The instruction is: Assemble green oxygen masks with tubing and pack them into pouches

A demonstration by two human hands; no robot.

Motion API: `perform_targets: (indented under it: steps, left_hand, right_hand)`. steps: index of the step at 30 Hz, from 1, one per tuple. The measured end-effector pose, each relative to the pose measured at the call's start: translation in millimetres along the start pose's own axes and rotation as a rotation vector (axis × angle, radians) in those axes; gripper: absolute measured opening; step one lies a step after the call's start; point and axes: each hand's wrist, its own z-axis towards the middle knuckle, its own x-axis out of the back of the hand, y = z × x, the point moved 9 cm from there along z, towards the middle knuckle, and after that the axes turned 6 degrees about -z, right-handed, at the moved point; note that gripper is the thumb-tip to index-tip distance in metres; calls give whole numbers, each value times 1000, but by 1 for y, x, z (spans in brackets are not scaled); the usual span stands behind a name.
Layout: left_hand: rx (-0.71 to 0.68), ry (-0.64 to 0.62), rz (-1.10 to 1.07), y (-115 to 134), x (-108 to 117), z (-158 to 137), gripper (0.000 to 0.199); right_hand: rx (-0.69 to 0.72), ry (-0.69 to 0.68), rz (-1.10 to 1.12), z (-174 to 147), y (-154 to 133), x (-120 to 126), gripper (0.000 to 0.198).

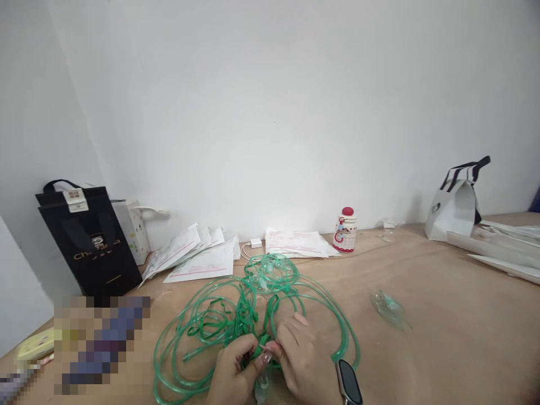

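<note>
Both my hands meet at the front middle of the table, their thumbs and fingertips pinched together. My left hand is closed on a green strap, and my right hand, with a watch on the wrist, pinches at the same spot. A clear plastic piece hangs just below the fingertips; what exactly joins it to the strap is hidden. Around and behind the hands lies a tangle of green clear tubing in wide loops. Darker green straps are mixed into it, with clear plastic parts at its far end.
A clear plastic mask lies to the right. Along the wall are white packets, more packets, a white charger and a red-topped bottle. A black bag stands left, a white bag right.
</note>
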Motion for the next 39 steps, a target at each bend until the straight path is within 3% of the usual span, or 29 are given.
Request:
perform_targets:
  steps: [2,7,10,12,17,28,33,39]
  left_hand:
    - [-10,47,-56,1,3,0,37]
    - [60,37,-389,-3,5,6,23]
    - [80,56,-501,-2,9,8,19]
    - [83,41,-511,0,8,8,20]
    - [58,1,-469,5,1,5,16]
    - [78,-35,-395,-2,-4,0,14]
    - [105,-51,-402,3,-6,-1,15]
    - [100,-42,-341,0,-5,0,16]
  right_hand:
    - [-76,-17,97,1,8,-2,24]
    - [-501,-64,621,-3,56,-20,29]
    - [-582,-117,921,-3,63,-32,37]
    - [-589,-170,996,-4,61,-38,40]
    - [-521,-197,871,-3,51,-34,36]
    - [-282,-137,225,4,39,-11,26]
    - [-150,-113,81,8,28,-5,24]
    - [-103,-111,32,7,23,-4,24]
